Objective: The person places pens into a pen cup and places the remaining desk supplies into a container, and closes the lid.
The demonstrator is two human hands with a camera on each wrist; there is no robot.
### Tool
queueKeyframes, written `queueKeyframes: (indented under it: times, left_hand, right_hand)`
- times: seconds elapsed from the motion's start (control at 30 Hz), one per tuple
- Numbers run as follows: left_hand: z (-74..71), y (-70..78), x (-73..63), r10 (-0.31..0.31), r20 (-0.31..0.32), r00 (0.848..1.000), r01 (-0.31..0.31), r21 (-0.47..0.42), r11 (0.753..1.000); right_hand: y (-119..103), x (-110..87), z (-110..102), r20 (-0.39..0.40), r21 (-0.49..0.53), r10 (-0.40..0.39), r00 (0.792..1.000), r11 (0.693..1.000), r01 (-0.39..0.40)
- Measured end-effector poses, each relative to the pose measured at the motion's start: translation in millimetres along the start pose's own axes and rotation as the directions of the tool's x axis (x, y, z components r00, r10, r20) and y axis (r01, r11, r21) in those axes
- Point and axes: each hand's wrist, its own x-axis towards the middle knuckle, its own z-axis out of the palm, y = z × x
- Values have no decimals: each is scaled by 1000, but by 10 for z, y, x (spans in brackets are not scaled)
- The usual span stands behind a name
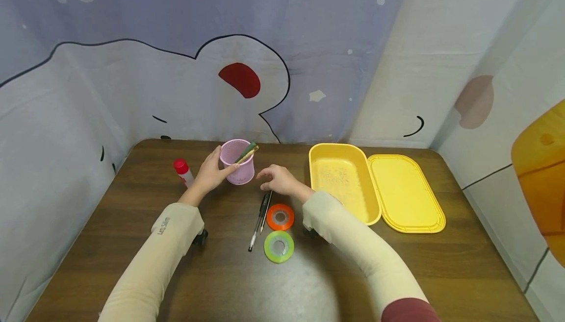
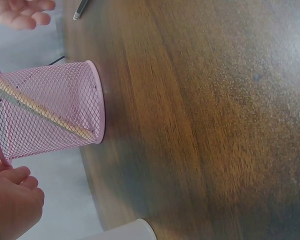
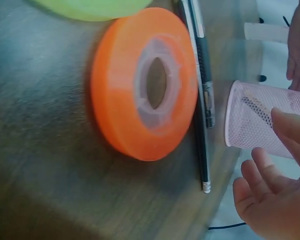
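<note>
A pink mesh pencil cup (image 1: 241,175) stands upright at the back of the table, with a green and a gold slender item (image 1: 248,154) leaning inside. My left hand (image 1: 211,171) holds the cup by its left side near the rim, thumb across the front. Just right of the cup hovers my right hand (image 1: 280,181), fingers loosely bent and nothing between them. Under it lie a black-and-clear pen (image 1: 258,224) and a dark pencil (image 3: 204,160), side by side. An orange tape roll (image 1: 270,218) and a green tape roll (image 1: 268,252) lie flat nearby.
Left of my left hand stands a glue stick (image 1: 181,166) with a red cap. A yellow tray (image 1: 371,204) sits to the right, with its flat yellow lid (image 1: 406,189) beside it. A patterned curtain (image 1: 318,57) hangs behind the table.
</note>
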Motion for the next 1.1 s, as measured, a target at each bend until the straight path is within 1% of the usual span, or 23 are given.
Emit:
queueKeyframes:
  times: [0.23,0.4,0.5,0.63,0.93,1.1]
  left_hand:
    - [-10,7,0,-5,-1,1000,5,3,1000]
    - [-11,8,6,-3,0,1000,3,13,1000]
    - [-8,6,9,-5,1,1000,5,13,1000]
    - [-6,0,14,-3,1,1000,3,13,1000]
    - [-4,-8,13,-4,1,1000,4,12,1000]
    - [-1,-2,7,-7,1,1000,7,9,1000]
  right_hand:
    - [58,-39,52,75,-58,-41,996,997,45]
    - [99,-72,101,117,-151,-64,991,985,82]
    - [117,-96,127,133,-202,-59,989,976,85]
    - [133,-119,155,138,-250,-44,989,965,78]
    - [152,-124,223,121,-332,-36,992,940,75]
    - [138,-115,264,120,-353,-34,992,933,75]
